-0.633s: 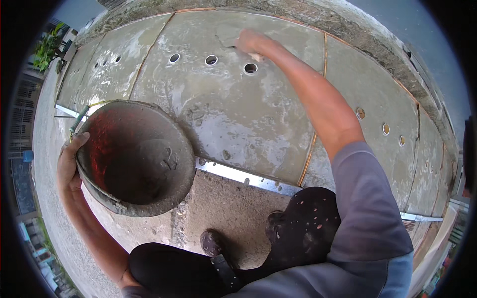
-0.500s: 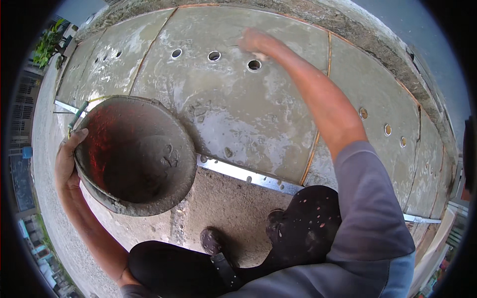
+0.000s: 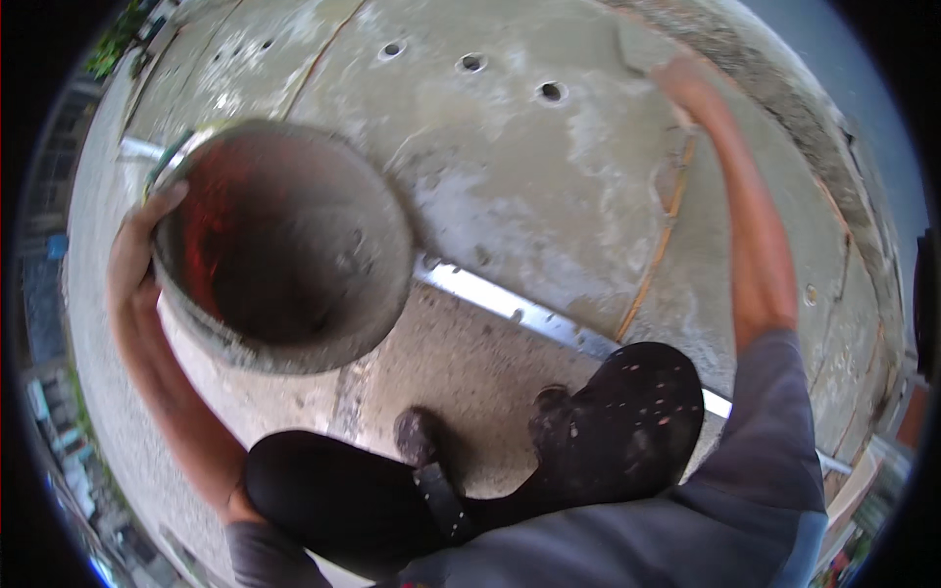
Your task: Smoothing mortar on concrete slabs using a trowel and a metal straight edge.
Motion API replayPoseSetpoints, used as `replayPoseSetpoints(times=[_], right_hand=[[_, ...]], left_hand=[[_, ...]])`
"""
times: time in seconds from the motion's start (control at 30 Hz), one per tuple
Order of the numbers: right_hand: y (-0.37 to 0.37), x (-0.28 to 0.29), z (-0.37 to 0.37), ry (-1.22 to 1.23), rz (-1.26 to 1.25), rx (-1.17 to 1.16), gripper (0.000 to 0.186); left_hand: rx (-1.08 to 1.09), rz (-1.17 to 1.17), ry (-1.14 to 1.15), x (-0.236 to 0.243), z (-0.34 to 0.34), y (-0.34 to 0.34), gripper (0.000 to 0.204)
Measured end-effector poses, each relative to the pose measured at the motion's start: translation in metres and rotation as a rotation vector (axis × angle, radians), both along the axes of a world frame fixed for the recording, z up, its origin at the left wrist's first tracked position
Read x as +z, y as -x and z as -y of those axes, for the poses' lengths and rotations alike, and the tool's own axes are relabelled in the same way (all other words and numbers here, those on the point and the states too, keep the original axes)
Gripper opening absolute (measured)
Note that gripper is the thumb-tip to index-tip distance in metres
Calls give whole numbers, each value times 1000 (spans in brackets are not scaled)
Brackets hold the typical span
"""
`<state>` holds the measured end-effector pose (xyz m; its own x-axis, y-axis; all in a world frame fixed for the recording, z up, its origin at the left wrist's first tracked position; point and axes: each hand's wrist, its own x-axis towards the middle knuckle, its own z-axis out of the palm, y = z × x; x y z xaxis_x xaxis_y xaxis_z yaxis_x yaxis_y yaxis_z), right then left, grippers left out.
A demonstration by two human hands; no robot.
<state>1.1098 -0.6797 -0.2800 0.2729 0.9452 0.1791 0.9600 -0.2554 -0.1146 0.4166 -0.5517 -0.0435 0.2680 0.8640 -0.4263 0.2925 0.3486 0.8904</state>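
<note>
My left hand [image 3: 137, 240] grips the left rim of a wide bucket [image 3: 294, 255], its thumb over the edge. The bucket is tilted, its mouth toward me, with grey mortar caked on it, a red patch inside and a few lumps. Its green handle grip [image 3: 172, 157] lies against the far left rim. Out at the far right, my right fist [image 3: 691, 88] is low over wet grey concrete [image 3: 520, 186], above the end of a thin wooden strip [image 3: 667, 230]. A flat grey edge beside the fist looks like a trowel blade; motion blurs it and the fingers hide the handle.
Round holes, one of them a rimmed hole [image 3: 551, 92], run in a row across the slab. A shiny metal edge strip [image 3: 520, 309] borders its near side. My boots stand on rough ground [image 3: 470, 363] before it. A raised kerb [image 3: 774, 108] follows the far side.
My right fist has swept right across the concrete, past the holes, to the wooden strip. My left hand keeps its hold on the bucket, which sits higher in the shifted view.
</note>
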Motion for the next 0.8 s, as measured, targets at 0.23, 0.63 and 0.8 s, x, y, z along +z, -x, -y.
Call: replayPoseSetpoints(times=[0.23, 0.63, 0.8], right_hand=[[242, 135, 23, 132, -503, 186, 36], [414, 99, -61, -224, 12, 780, 16], [426, 82, -60, -203, 216, 1188, 23]], left_hand=[[2, -116, -54, 12, 5, -9, 38], [-143, -217, -184, 4, -6, -38, 35], [85, -558, -323, 16, 18, -80, 18]])
